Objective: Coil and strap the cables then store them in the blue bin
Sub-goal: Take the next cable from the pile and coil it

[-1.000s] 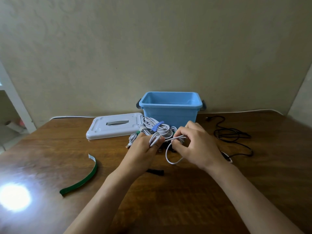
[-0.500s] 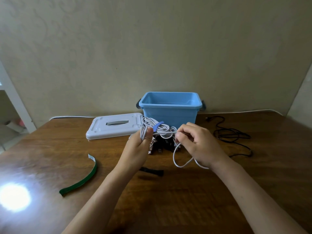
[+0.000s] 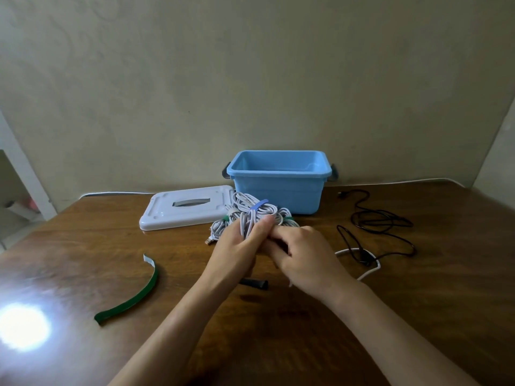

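Both hands meet over the middle of the brown wooden table [image 3: 418, 316], just in front of a heap of white cables. The left hand [image 3: 237, 246] holds a few loops of white cable [image 3: 248, 224] upright, its fingers [image 3: 263, 225] curled round the strands with the thumb pressed against them. The right hand [image 3: 303, 254] sits touching the left, its fingers [image 3: 278, 236] bent inward toward the same loops; whether they pinch the cable itself I cannot tell, since the left hand covers the spot. A loose length of that white cable trails out to the right of the right wrist and curves across the table [image 3: 373, 270].

Behind the hands lies the pile of coiled white cables [image 3: 259, 208], one bound with a blue strap [image 3: 259, 204] and others with green straps [image 3: 225, 218]. The pile rests against the front of the blue bin [image 3: 278, 190], which stands open near the back edge of the table, by the wall. Its white lid [image 3: 186, 207] lies flat just to the left of it, touching the pile.

A black cable [image 3: 381, 221] sprawls uncoiled on the table to the right of the bin, well apart from the white heap. A long green strap [image 3: 133, 299] lies curved on the table to the left, apart from everything. A short black strap [image 3: 255, 282] lies under the forearms, between the two wrists.
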Tool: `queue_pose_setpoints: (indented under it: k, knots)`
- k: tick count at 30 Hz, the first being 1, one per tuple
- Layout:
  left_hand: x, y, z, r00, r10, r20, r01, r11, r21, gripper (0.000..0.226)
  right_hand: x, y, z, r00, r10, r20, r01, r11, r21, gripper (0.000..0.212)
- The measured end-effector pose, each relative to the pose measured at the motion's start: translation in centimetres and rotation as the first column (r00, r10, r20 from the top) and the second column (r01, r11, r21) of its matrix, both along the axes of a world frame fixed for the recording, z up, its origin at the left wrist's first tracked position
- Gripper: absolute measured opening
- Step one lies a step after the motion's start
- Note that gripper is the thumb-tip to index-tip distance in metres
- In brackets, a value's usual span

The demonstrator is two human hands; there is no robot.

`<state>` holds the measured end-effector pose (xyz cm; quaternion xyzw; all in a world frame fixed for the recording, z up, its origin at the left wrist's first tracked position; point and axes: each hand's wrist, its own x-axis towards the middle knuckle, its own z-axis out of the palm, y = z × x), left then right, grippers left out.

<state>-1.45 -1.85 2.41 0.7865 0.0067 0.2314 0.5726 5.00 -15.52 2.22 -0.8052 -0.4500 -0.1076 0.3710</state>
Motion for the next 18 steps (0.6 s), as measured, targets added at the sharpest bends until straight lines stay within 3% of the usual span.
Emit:
queue_pose_setpoints:
  k: [4,6,11,18]
  knots:
    - [0.1,1.2,0.3,0.995,0.086,-0.058,-0.098,0.967,-0.237,0.039,0.0,-0.5,0.8,0.996,-0.046,0.076,0.055,0.991,-0.12,0.026]
    - [0.2,2.1,0.5,0.992,0.122,-0.038,-0.128,0.945,-0.3,0.04,0.4,-0.8,1.0,0.998,-0.054,0.02,0.056,0.991,-0.124,0.024]
    - [0.4,1.6,0.7,0.993,0.096,0.074,-0.067,0.942,-0.328,0.05,-1.0,0.5,0.3,0.997,0.048,0.061,-0.031,0.967,-0.252,0.028]
    - [0.1,0.4,0.9,0.985,0.03,0.172,0.033,0.935,-0.352,0.058,-1.8,1.8,-0.3,0.995,0.041,0.086,-0.008,0.935,-0.356,0.039]
